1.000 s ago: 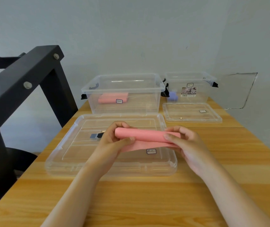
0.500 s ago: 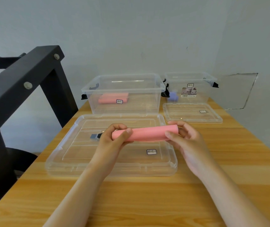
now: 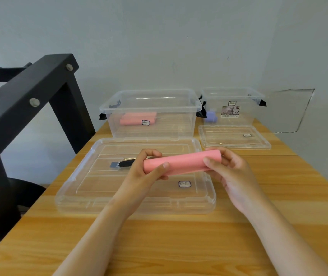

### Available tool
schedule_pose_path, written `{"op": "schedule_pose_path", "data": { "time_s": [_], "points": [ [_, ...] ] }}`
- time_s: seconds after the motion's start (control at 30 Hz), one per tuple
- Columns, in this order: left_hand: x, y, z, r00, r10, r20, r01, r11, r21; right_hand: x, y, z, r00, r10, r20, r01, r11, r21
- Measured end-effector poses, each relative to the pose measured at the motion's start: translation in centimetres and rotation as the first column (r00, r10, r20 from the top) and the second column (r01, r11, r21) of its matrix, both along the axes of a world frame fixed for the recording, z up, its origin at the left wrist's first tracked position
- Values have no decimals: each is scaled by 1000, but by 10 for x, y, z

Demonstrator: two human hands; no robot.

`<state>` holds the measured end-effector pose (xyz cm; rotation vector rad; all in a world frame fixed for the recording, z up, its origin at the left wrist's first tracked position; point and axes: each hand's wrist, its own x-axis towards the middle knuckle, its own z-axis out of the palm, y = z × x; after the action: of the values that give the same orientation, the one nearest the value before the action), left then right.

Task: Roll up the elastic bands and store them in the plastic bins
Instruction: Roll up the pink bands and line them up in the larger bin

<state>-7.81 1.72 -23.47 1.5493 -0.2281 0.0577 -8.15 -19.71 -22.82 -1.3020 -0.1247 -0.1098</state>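
Holding the rolled pink elastic band (image 3: 183, 162) between both hands, in the air just above the large clear lid (image 3: 91, 188) and clear of its surface. Gripping the roll's left end with the left hand (image 3: 143, 173), thumb lying across the near side and fingers curling over the far side. Gripping the right end with the right hand (image 3: 233, 173), thumb pressing on the near face and fingers wrapping round behind. Carrying the roll almost level, lengthwise from left to right, with the right end a little higher and farther than the left, so that only the middle stretch is showing between the two hands. Looking down past the hands at the large lid lying flat on the wooden table (image 3: 179, 236), with a small black and blue-grey piece (image 3: 122, 163) lying on it just left of the left hand. Looking farther on to the large clear bin (image 3: 169, 128), standing open just beyond the lid and holding another pink roll (image 3: 133, 119) towards its left side. Looking far right to the small clear bin (image 3: 244, 118), also open, with a purple roll (image 3: 210, 117) at its left end and the small clear lid (image 3: 232, 137) lying flat on the table just in front of it. Passing, at the left edge, a black metal frame (image 3: 29, 96) standing beside the table.
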Motion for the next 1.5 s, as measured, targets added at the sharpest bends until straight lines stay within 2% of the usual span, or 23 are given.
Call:
{"op": "schedule_pose_path", "data": {
  "time_s": [0.27, 0.37, 0.63, 0.83, 1.03, 1.17, 1.37, 1.5],
  "points": [
    [1, -2, 1, 1000, 8, -30, -12, 989, -148, -1, 4, -2, 1000, 8, -16, -9, 1000, -17],
    [1, -2, 3, 999, 15, -29, -20, 985, -173, -1, 6, -3, 1000, 20, 5, -20, 997, -71],
    [-1, -1, 4, 999, 32, -39, -38, 986, -164, -1, 3, -3, 999, 30, 37, -26, 992, -127],
    [-1, -1, 6, 999, 20, -26, -25, 983, -183, -1, 3, 0, 997, 71, 5, -71, 997, 31],
    [1, 1, 6, 990, -1, -141, -28, 979, -200, -3, 6, -2, 994, 36, 104, -26, 994, -103],
    [1, 4, 5, 987, -4, -158, -20, 988, -154, -2, 5, -5, 995, 39, 90, -31, 995, -95],
    [4, 5, 8, 975, -52, -216, -14, 957, -291, -2, 6, -4, 999, 36, 34, -35, 999, -20],
    [4, 4, 12, 974, -108, -200, 19, 914, -404, 0, 6, 0, 1000, -1, 7, 1, 999, 52]
  ]
}}
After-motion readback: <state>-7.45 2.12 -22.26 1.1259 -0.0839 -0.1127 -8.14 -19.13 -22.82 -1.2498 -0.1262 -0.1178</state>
